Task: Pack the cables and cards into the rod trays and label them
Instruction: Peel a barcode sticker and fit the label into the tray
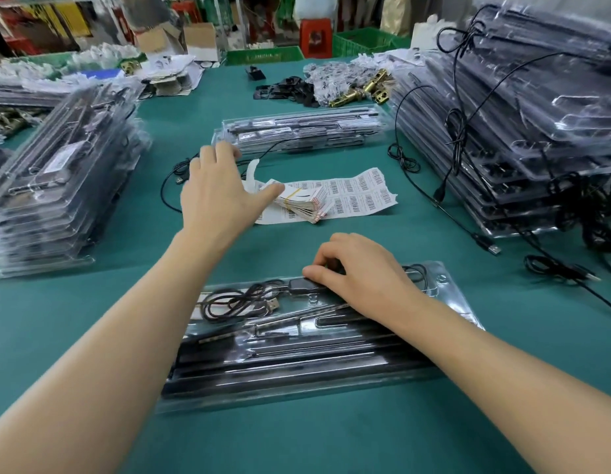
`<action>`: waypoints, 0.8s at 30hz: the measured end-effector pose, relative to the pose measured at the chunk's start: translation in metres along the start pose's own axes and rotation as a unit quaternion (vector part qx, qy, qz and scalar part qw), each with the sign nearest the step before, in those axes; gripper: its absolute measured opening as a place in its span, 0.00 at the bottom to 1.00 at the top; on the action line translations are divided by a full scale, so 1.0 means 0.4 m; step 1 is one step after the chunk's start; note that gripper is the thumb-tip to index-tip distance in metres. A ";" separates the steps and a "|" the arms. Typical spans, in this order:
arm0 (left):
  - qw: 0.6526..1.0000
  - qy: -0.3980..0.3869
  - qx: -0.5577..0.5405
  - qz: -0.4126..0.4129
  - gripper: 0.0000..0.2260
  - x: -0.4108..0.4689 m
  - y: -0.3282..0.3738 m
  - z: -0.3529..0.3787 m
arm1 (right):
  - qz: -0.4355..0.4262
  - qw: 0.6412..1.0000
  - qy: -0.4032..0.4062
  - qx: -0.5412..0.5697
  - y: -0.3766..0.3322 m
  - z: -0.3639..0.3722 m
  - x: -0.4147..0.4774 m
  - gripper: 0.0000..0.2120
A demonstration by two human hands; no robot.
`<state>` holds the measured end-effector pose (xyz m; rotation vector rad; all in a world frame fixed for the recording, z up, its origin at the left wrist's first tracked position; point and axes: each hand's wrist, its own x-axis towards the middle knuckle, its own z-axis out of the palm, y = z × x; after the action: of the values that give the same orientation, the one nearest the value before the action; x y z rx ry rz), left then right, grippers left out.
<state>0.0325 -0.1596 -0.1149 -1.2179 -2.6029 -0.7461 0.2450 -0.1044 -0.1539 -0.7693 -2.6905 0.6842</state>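
A clear plastic rod tray (pixel 447 289) with dark rods lies in front of me on the green table. A coiled black cable (pixel 235 302) sits in the tray's upper left pocket. My right hand (pixel 359 275) presses its fingertips on the cable's black block at the tray's top edge. My left hand (pixel 218 193) reaches forward, fingers spread, its thumb touching a banded stack of cards (pixel 304 203). The cards lie on a sheet of barcode labels (pixel 359 193).
Tall stacks of packed trays stand at the left (pixel 58 186) and right (pixel 523 131). Two more trays (pixel 297 131) lie behind the labels. Loose black cables (pixel 444 186) trail from the right stack. Brass parts (pixel 365 90) and small black pieces lie at the back.
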 end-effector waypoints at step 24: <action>0.743 -0.051 -0.628 -0.226 0.09 -0.054 -0.260 -0.039 | -0.034 0.990 0.032 0.132 -0.196 0.055 0.207 0.07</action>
<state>-0.0330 -0.2384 -0.1475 -0.6783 -2.3004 -2.8659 0.1350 -0.1255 -0.1234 -0.6163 -2.4884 0.9560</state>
